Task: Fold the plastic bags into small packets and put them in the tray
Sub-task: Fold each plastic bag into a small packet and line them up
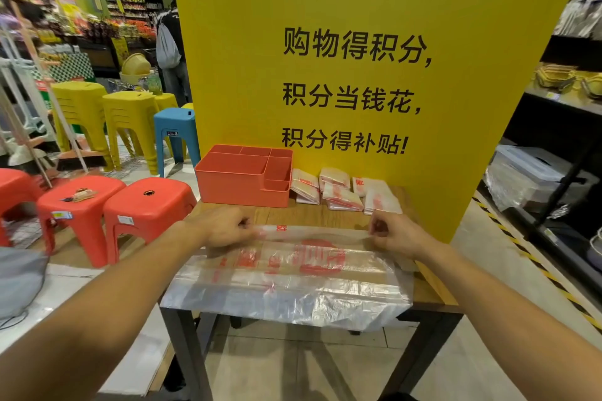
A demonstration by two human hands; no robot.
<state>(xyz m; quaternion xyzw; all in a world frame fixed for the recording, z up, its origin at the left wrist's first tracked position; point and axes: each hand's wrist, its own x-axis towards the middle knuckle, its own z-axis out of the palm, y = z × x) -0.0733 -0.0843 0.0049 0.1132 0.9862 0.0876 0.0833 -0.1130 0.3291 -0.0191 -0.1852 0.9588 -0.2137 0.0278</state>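
A clear plastic bag (pixel 293 273) with red print lies flat across the small wooden table (pixel 433 293), its near edge hanging over the front. My left hand (pixel 224 228) pinches the bag's far left corner and my right hand (pixel 394 233) pinches its far right corner, with that far edge lifted slightly. An orange tray (pixel 244 184) with several empty compartments stands at the table's back left. Beside it on the right, several folded bag packets (pixel 342 192) lie against the yellow board.
A tall yellow sign board (pixel 358 42) stands right behind the table. Red stools (pixel 143 205) are to the left, yellow and blue stools farther back. Dark shelving with a plastic box (pixel 534 172) runs along the right. A person stands far back among the shop aisles.
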